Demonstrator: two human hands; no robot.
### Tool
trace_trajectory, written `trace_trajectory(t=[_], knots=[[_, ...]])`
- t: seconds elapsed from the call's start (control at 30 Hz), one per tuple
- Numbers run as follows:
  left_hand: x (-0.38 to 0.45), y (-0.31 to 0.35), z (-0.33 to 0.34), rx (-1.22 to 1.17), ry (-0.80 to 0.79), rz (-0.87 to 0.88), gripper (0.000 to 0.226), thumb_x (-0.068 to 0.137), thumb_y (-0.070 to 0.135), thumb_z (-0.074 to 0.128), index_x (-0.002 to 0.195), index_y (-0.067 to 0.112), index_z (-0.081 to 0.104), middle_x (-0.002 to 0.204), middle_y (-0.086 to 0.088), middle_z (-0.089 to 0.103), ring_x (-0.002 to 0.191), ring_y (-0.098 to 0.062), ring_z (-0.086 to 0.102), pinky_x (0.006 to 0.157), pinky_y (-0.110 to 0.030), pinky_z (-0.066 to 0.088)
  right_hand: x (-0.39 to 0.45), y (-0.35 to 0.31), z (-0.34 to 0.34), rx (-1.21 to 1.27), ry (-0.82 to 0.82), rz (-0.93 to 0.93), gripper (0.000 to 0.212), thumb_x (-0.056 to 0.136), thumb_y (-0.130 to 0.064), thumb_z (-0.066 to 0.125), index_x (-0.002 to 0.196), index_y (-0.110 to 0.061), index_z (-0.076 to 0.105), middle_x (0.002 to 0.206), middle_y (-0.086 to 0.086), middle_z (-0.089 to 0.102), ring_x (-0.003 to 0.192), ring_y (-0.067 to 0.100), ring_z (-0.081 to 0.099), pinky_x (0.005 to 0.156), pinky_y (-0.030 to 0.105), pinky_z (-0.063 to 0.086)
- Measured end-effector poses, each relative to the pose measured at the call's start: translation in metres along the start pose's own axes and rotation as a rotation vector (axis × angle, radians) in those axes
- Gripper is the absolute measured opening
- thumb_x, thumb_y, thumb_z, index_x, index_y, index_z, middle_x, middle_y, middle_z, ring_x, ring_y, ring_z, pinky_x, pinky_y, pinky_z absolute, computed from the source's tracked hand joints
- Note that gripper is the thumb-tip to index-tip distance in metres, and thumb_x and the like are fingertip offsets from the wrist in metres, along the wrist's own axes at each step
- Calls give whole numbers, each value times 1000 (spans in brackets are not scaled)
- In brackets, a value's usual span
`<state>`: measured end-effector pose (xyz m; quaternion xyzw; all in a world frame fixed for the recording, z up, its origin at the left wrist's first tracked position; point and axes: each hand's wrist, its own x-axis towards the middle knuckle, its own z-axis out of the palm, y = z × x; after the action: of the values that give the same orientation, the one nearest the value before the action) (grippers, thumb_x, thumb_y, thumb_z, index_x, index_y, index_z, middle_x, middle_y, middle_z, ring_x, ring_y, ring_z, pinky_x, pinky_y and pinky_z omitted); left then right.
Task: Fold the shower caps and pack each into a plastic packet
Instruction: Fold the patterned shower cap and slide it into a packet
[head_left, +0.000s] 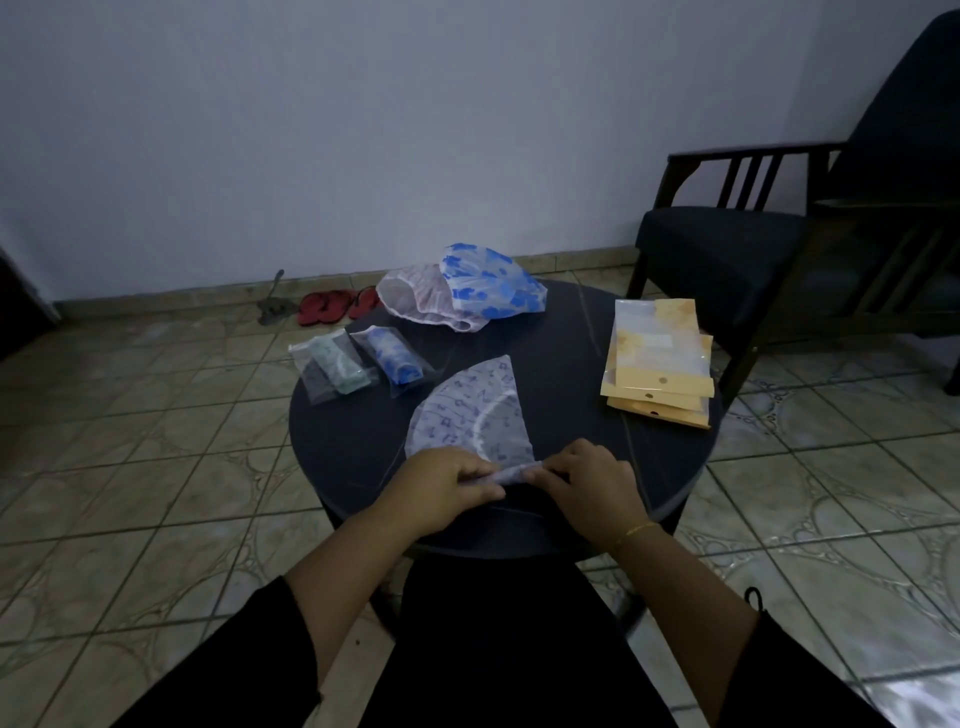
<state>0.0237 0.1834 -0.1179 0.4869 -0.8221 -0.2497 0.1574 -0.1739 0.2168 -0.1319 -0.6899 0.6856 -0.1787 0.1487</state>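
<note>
Both hands, left hand (448, 480) and right hand (589, 480), pinch the rolled near edge of the folded shower cap (475, 410) at 6 o'clock on the surface (561, 358). Step: rolling. Next: roll toward 12, then take an empty packet (657, 358) at 3.

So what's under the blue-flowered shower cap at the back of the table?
The blue-flowered shower cap lies partly on a pink-white shower cap, covering that cap's right part. Whether anything else lies beneath cannot be seen.
</note>
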Motion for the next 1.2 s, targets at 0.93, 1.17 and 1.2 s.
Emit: trace_trajectory(t=[0.93, 1.17, 1.2], knots=[[8, -29, 21, 417, 427, 347, 17, 82, 33, 54, 87, 29, 70, 89, 10, 62, 79, -14, 59, 69, -26, 39, 15, -14, 10, -31, 110, 88, 21, 93, -48, 45, 109, -39, 56, 108, -6, 55, 105, 18, 51, 82, 37, 30], [1, -41, 13, 130, 272, 254, 46, 77, 59, 57, 109, 28, 71, 105, 15, 66, 100, 5, 50, 90, -4, 29, 13, -10, 7, -75, 43, 33, 31, 96, -47, 37, 120, -39, 55, 114, -5, 52, 109, 16, 47, 87, 38, 31], [1, -41, 13, 107, 290, 253, 42, 78, 55, 62, 107, 26, 72, 102, 14, 67, 97, 4, 51, 88, -2, 30, 12, -8, 6, -75, 15, 15, 33, 94, -50, 39, 122, -39, 53, 114, -6, 50, 110, 15, 46, 88, 37, 31]])
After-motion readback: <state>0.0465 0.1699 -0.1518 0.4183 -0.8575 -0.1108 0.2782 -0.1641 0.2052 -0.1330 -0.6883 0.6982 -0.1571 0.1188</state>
